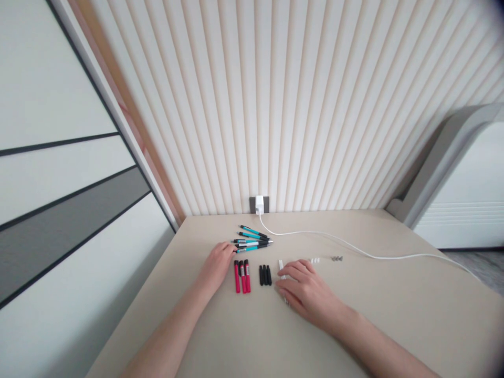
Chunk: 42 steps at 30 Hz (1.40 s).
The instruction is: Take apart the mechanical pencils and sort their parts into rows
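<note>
Beige worktop (394, 315) held 3 red markers (242, 276) and 3 black pieces (265, 275), apparently sorted; the left hand (216, 265), unclenched, touched the teal pens (254, 239), and the right hand (307, 291) lay flat over the white pieces (281, 264).

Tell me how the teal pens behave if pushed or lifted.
The teal pens look slim and round, so a push probably rolls them on the table. Straight, thin barrels suggest stiff and light. They lie fanned, touching, so moving one may shift others.

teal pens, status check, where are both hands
Left hand open, fingertips at the teal pens. Right hand flat on the table, over white parts. Red pieces and black pieces lie between the hands.
</note>
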Available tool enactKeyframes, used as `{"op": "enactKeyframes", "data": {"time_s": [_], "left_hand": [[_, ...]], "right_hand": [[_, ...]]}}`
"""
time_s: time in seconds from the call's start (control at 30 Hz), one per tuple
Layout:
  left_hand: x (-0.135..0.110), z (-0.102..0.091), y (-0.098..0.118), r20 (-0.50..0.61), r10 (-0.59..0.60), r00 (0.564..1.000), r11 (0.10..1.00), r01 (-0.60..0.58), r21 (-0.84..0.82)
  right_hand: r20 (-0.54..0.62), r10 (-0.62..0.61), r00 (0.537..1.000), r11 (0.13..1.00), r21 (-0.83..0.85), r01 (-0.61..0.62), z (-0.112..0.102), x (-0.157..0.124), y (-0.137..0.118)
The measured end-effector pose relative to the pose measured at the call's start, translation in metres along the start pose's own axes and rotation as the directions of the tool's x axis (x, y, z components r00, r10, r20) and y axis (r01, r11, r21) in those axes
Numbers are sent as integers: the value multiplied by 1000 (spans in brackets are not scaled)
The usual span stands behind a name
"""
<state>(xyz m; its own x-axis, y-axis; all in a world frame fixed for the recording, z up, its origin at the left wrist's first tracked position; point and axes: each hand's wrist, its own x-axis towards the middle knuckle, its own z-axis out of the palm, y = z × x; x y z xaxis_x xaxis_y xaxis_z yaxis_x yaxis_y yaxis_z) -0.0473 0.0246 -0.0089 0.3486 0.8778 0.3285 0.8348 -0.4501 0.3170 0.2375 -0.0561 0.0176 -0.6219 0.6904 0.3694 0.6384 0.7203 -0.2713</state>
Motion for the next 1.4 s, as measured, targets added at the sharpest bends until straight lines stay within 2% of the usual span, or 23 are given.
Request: {"op": "enactKeyframes", "data": {"time_s": [0.1, 0.23, 0.33, 0.4, 0.47, 0.53, 0.6, 0.67, 0.9, 1.03, 1.23, 1.4], "left_hand": [[1, 1, 0, -18, -25, 1000, 999, 25, -20], [2, 2, 1, -104, -68, 992, 990, 55, -126], [1, -1, 7, -161, -64, 985, 982, 34, -184], [0, -5, 14, -178, -43, 983, 977, 4, -214], [-3, -8, 24, -188, -8, 982, 969, -39, -244], [-6, -11, 36, -197, 16, 980, 958, -72, -279], [-8, -12, 46, -189, 13, 982, 946, -73, -316], [-11, -13, 54, -161, -1, 987, 935, -57, -350], [-16, -15, 64, -134, 7, 991, 911, -61, -407], [-18, -11, 67, -119, -57, 991, 882, -5, -471], [-20, -9, 71, 20, -96, 995, 835, 92, -542], [-20, -10, 70, -12, -163, 987, 802, 126, -584]], "right_hand": [[-6, 0, 1000, 1000, -1, 0, -1, 1, -1], [-22, 4, 1000, 1000, 1, -4, -2, 1, -1], [-38, 15, 999, 1000, 25, -14, -3, 1, -1], [-81, 73, 994, 996, 54, -69, -4, 1, 0], [-162, 185, 969, 981, 86, -173, -5, 1, 2], [-260, 298, 919, 954, 117, -276, -6, 1, 6], [-316, 364, 876, 931, 158, -330, -6, 1, 11], [-303, 393, 868, 916, 218, -338, -6, 1, 15], [-79, 433, 898, 815, 460, -352, 4, 1, 17], [-116, 477, 871, 798, 474, -373, 6, 1, 21], [-184, 482, 856, 796, 501, -341, 8, 0, 25], [-198, 470, 860, 792, 525, -312, 7, 0, 22]]}}
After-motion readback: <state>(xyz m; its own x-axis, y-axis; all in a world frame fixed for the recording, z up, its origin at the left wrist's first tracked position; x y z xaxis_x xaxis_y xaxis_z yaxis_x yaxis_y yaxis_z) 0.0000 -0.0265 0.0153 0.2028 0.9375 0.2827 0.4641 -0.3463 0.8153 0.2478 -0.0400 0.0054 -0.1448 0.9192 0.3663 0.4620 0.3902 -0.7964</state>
